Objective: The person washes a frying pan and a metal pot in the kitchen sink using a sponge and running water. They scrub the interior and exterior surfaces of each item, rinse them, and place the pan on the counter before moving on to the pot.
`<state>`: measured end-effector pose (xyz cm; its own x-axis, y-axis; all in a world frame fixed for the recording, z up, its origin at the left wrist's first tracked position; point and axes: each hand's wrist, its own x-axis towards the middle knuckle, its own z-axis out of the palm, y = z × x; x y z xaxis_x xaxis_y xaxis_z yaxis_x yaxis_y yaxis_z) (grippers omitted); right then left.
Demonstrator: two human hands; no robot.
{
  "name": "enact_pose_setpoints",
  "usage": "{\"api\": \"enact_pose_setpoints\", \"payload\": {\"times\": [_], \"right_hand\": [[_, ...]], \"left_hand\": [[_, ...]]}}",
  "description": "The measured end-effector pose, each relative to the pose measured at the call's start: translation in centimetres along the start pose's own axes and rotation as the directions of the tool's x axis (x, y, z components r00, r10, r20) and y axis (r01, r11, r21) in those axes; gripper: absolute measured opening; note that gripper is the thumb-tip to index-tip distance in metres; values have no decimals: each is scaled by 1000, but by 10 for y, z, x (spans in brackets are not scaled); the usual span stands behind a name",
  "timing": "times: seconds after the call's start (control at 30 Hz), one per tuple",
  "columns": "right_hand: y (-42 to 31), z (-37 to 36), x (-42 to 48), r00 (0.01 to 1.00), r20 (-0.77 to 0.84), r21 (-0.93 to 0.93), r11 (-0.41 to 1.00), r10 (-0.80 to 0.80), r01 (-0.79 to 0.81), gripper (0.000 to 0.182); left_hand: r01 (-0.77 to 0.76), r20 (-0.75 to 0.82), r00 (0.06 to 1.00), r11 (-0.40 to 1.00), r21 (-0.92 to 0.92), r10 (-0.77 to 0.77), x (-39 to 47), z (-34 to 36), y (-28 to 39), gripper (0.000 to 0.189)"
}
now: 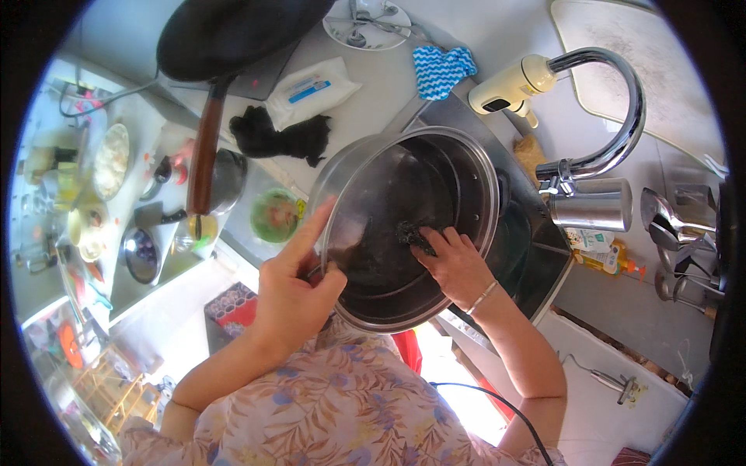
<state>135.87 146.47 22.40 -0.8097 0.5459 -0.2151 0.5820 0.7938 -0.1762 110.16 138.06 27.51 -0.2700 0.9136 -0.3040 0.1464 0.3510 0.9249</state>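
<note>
A large metal pot (475, 166) with a dark interior is tilted with its mouth towards me, over the corner of the sink (521, 224). My left hand (300, 285) grips the pot's left rim, thumb on the near side and index finger stretched along the outside. Inside the pot, my right hand (457, 265) presses a dark metal-wool scourer (407, 232) against the inner surface. Its fingertips partly cover the scourer. Most of the sink basin is hidden behind the pot.
A chrome tap (635, 99) with a cream body (513, 84) arches at the right. On the counter lie a blue-and-white cloth (437, 73), a wipes pack (315, 93) and black fabric (285, 137). A frying pan's handle (207, 148) juts out at upper left.
</note>
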Motion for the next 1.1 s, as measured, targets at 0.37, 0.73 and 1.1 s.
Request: {"api": "enact_pose_setpoints", "payload": {"times": [0.37,0.73,1.1], "right_hand": [[-48,58,-4,977,209,507,858,-33,-79,28],[-30,16,9,892,452,7,1000,-8,5,14],[-34,-6,18,733,679,-157,981,23,115,23]], "left_hand": [[-43,-73,996,999,29,45,-12,0,-11,63],[-61,-113,992,998,16,62,-6,3,-20,65],[7,-125,992,999,-52,-13,-7,3,-34,67]]}}
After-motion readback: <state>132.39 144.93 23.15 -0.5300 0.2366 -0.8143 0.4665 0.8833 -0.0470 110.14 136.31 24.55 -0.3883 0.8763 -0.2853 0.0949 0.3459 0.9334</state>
